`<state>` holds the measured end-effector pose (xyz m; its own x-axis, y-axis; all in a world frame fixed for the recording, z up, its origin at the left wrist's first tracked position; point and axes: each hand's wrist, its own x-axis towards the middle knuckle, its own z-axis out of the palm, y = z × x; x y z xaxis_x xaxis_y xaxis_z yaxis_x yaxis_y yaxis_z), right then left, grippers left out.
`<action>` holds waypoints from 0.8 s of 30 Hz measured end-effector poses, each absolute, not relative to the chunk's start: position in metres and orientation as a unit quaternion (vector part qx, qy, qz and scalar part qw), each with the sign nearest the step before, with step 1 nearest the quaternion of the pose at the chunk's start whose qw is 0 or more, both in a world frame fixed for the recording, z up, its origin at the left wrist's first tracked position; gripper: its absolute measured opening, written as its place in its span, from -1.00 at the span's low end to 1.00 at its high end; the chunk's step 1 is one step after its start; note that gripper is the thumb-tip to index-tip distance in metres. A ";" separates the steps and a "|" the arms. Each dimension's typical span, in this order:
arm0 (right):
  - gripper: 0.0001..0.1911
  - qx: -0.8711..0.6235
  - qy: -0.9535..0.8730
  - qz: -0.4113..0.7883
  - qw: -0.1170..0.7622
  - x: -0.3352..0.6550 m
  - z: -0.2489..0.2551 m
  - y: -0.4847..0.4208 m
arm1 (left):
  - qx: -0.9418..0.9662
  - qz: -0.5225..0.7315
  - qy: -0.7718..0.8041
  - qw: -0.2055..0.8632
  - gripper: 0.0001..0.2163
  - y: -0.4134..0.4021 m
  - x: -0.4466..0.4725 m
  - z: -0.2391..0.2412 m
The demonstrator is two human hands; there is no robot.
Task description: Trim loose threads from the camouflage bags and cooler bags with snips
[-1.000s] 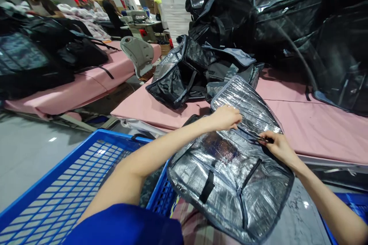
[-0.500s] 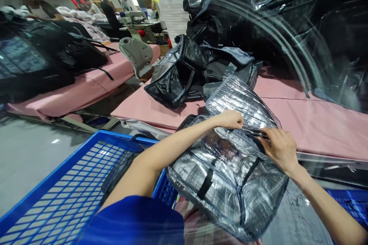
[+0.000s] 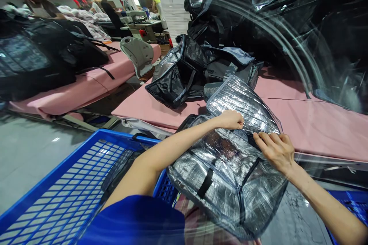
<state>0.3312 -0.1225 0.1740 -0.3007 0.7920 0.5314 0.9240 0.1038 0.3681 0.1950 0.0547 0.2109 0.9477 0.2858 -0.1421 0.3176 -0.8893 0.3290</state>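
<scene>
An insulated bag [image 3: 221,183] with a silver foil lining lies opened out in front of me, tilted against the table edge. Its foil-lined flap [image 3: 241,101] rests back over the pink table. My left hand [image 3: 231,120] is closed in a fist at the fold between flap and body, gripping the bag's edge. My right hand [image 3: 274,151] is closed on the same fold farther right, thumb and fingers pinching dark edging. Black straps cross the lining. What lies under the fingers is mostly hidden.
A blue plastic basket [image 3: 100,138] with a dark item in it stands at the left. Open camouflage bags [image 3: 184,69] sit on the pink table [image 3: 129,109], with black bags piled behind. A grey chair [image 3: 136,53] stands between tables. Several people work in the background.
My right hand has shifted slightly along the fold and its fingers have curled lower; the dark edging strip it raised now lies flatter. My left hand stays in place.
</scene>
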 end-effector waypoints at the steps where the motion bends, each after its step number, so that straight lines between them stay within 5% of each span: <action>1: -0.80 -0.594 -0.733 -0.310 0.116 0.333 0.173 -0.122 | 0.971 -0.044 0.155 0.177 -0.85 0.054 0.194 0.211; 10: -0.80 -0.636 -0.714 -0.045 0.289 0.359 0.157 -0.107 | 0.968 -0.037 0.151 0.195 -0.85 0.052 0.190 0.212; 24: -0.90 -0.575 -0.731 -0.307 0.199 0.346 0.166 -0.105 | 0.968 -0.034 0.164 0.189 -0.85 0.052 0.190 0.211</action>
<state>0.3459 -0.1051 0.1665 -0.2585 0.7193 0.6448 0.9640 0.1494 0.2198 0.1897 0.0518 0.2106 0.9440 0.3043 -0.1275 0.3299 -0.8752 0.3538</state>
